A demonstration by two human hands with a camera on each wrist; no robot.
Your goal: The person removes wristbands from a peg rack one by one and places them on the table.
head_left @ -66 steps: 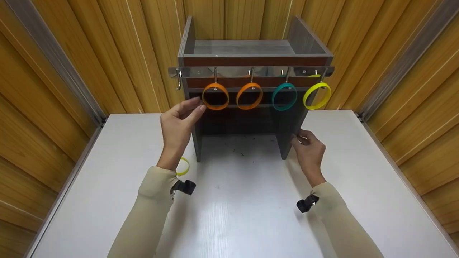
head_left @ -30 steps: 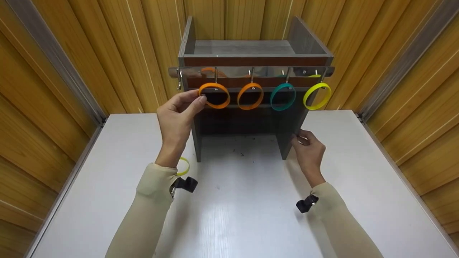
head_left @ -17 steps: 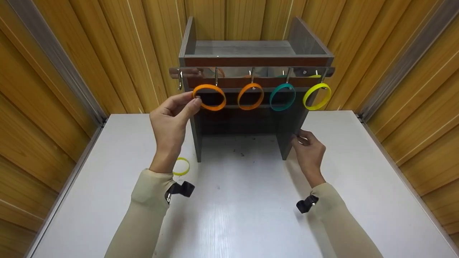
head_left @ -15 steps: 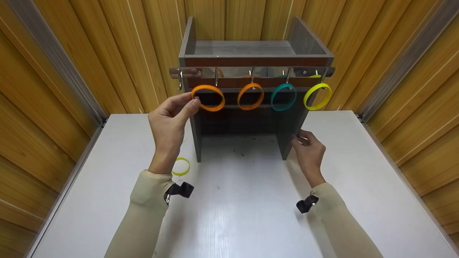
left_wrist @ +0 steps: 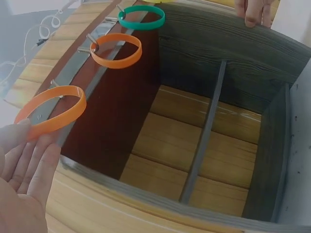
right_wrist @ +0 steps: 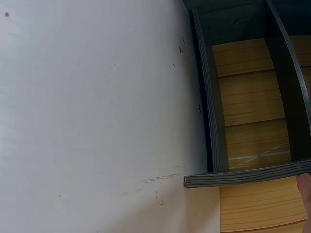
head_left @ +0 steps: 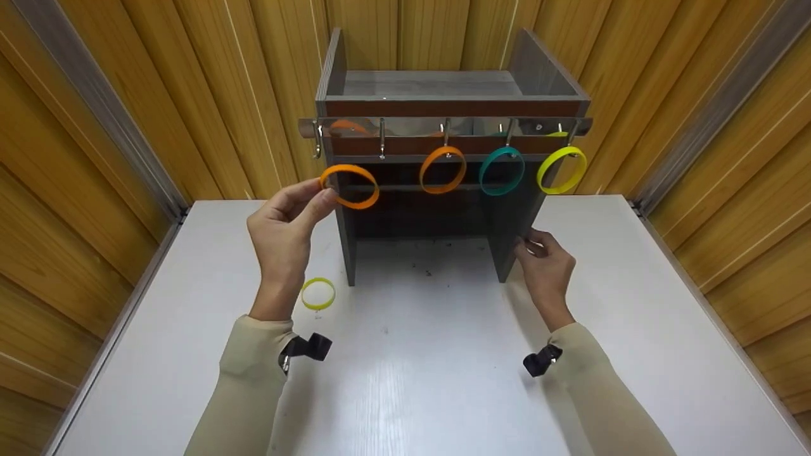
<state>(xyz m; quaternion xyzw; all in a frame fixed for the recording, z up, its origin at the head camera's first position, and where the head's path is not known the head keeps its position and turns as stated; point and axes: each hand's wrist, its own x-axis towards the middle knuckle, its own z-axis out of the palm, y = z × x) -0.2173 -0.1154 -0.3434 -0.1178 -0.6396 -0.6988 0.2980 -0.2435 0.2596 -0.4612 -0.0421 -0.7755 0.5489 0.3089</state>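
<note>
In the head view my left hand (head_left: 280,244) pinches an orange wristband (head_left: 358,206) between thumb and fingers. It is held below and left of a bare hook (head_left: 382,142), off the rail. Hanging from the hooks to the right are another orange wristband (head_left: 441,190), a teal wristband (head_left: 501,192) and a yellow wristband (head_left: 559,190). In the left wrist view the held wristband lies across my fingers, thumb on top. My right hand (head_left: 548,269) grips the edge of the grey shelf's right side panel (head_left: 505,250); its fingertips are partly hidden.
A yellow wristband (head_left: 318,308) lies on the white table (head_left: 437,354), close to my left wrist. The metal hook rail (head_left: 415,128) runs across the front of the shelf (head_left: 456,107), with another bare hook (head_left: 317,144) at its left end. Wood-look walls (head_left: 89,145) enclose the table.
My left hand has taken hold of the orange wristband, drawn it off its hook and moved it left and down. The yellow wristband on the table is now fully exposed. My right hand stays put.
</note>
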